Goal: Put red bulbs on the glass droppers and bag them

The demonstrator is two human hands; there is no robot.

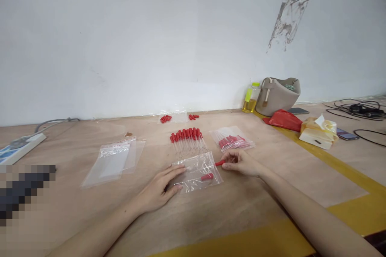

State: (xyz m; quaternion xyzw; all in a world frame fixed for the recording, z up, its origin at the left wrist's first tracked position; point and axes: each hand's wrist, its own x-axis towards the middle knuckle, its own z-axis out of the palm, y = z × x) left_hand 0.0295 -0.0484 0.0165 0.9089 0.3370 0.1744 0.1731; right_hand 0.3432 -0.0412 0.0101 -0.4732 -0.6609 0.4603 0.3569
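Flat on the table lies a clear zip bag (193, 186) with one red-bulbed dropper (207, 176) in it. My left hand (161, 186) rests on the bag's left end, fingers stretched out and thumb apart. At the bag's right end, my right hand (241, 162) pinches another red-bulbed dropper (220, 163) by its bulb; its thin stem points left into or over the bag, I cannot tell which. Behind the bag, several glass droppers (187, 134) lie in a row, red bulbs away from me. Filled bags (232, 140) of droppers are stacked to the right.
Unfilled zip bags (113, 160) lie at left, near a power strip (22, 148). Loose red bulbs (165, 119) and a plastic sheet lie by the wall. At right stand a bottle (250, 98), a grey bag (279, 96), a red pouch (283, 120), tissues (318, 134) and cables (362, 109).
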